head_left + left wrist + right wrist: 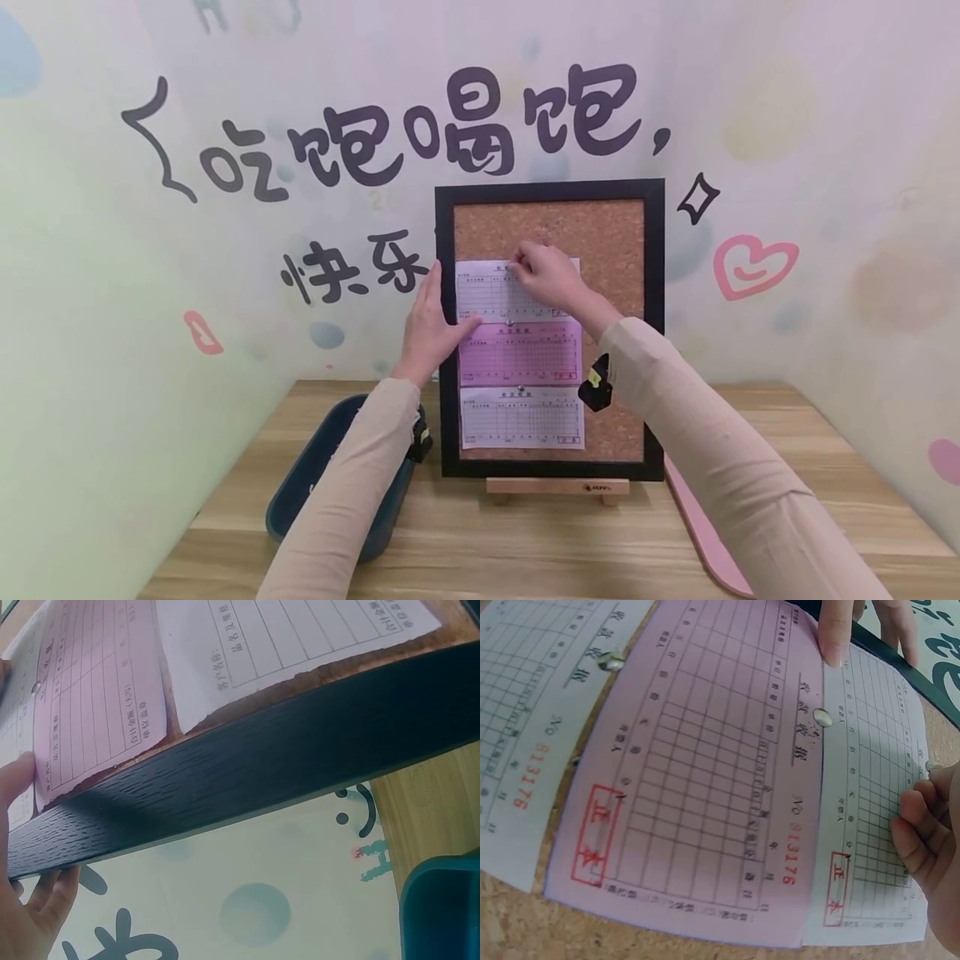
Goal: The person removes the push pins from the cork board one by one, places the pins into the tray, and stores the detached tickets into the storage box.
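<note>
While my left hand (429, 321) lies flat along the left edge of the cork board (615, 242), its straight thumb pressing the top white receipt (487, 296), my right hand (546, 275) has its fingers (919, 825) curled together at that receipt's upper edge, pinching what looks like a pushpin. Below hang a pink receipt (525, 354) and another white receipt (521, 419). A dark blue bin (315, 467) sits left on the bench (525, 542).

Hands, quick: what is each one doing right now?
Left hand: open, thumb pressing the top white form against the cork board.
Right hand: pinching a pushpin at that form's top.
</note>
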{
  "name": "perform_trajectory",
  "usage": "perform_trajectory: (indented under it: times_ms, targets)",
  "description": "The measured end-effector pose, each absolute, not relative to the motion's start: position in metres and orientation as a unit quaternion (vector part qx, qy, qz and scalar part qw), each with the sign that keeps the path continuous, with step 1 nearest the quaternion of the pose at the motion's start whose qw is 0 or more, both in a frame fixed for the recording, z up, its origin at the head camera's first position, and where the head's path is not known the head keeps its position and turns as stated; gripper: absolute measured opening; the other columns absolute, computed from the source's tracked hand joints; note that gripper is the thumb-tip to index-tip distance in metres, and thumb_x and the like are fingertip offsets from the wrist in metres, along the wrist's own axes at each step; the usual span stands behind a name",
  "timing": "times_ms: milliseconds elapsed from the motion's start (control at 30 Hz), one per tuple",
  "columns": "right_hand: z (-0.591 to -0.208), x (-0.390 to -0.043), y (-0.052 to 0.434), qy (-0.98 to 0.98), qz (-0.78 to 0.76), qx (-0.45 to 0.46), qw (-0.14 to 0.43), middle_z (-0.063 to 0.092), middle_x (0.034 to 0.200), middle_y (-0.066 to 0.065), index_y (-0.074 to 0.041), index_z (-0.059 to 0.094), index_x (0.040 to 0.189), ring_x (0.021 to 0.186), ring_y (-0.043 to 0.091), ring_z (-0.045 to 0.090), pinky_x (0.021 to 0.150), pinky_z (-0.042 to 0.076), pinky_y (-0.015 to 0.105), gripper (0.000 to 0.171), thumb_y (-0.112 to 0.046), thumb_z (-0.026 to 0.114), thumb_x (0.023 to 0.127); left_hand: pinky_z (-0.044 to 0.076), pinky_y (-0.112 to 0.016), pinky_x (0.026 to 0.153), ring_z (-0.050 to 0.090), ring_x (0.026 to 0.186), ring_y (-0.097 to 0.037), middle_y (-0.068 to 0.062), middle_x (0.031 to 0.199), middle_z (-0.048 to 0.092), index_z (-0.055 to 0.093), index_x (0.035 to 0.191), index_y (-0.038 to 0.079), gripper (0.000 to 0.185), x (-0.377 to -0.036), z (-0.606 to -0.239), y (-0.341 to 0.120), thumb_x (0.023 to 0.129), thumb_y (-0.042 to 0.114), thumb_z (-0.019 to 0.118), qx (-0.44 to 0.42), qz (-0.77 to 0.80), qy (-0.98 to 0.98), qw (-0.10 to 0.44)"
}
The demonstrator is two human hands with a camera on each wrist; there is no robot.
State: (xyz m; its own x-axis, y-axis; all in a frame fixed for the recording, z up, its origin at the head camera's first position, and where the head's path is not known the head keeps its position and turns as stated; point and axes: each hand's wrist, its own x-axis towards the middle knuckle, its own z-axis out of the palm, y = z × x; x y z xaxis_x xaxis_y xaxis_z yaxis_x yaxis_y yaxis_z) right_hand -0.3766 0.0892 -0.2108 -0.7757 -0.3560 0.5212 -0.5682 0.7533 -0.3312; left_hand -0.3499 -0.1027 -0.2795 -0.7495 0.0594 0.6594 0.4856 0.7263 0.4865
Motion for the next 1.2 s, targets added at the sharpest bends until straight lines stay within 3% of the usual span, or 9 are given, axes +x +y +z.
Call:
perform_trajectory:
  times_ms: [200, 600, 800, 1200]
  targets:
    - [-0.217, -0.373, 0.096, -0.899, 0.275, 0.256, 0.224, 0.058, 0.079, 0.008, -0.003, 0.057, 0.094, 0.066, 0.019, 0.047, 0.066, 0.037, 0.031, 0.014, -0.016, 0.052, 0.092, 0.027, -0.036, 0.106, 0.029, 0.132, -0.027, -0.016, 0.146, 0.024, 0.016, 0.144, 0.002, 0.097, -0.350, -0.279, -0.101, 0.073, 0.032, 0.075, -0.150, -0.333, -0.875, 0.317]
    - [-0.232, -0.368, 0.114, -0.879, 0.321, 0.280, 0.216, 0.051, 0.069, 0.007, 0.000, 0.057, 0.090, 0.058, 0.017, 0.041, 0.054, 0.034, 0.028, 0.012, -0.011, 0.051, 0.092, 0.031, -0.039, 0.103, 0.032, 0.129, -0.030, -0.020, 0.144, 0.027, 0.016, 0.142, -0.002, 0.097, -0.351, -0.282, -0.102, 0.074, 0.035, 0.073, -0.159, -0.306, -0.877, 0.335]
    - [-0.237, -0.365, 0.120, -0.878, 0.331, 0.279, 0.204, 0.049, 0.069, 0.006, -0.001, 0.055, 0.091, 0.059, 0.017, 0.042, 0.054, 0.034, 0.028, 0.012, -0.012, 0.050, 0.092, 0.038, -0.040, 0.097, 0.040, 0.123, -0.031, -0.020, 0.140, 0.031, 0.019, 0.141, -0.003, 0.097, -0.351, -0.282, -0.104, 0.072, 0.037, 0.074, -0.159, -0.285, -0.878, 0.350]
    - [-0.245, -0.356, 0.133, -0.874, 0.364, 0.272, 0.172, 0.049, 0.071, 0.007, -0.002, 0.055, 0.091, 0.061, 0.019, 0.044, 0.055, 0.036, 0.029, 0.011, -0.012, 0.050, 0.093, 0.038, -0.041, 0.097, 0.039, 0.121, -0.031, -0.020, 0.135, 0.036, 0.026, 0.139, -0.003, 0.094, -0.353, -0.273, -0.109, 0.070, 0.033, 0.078, -0.177, -0.243, -0.869, 0.394]
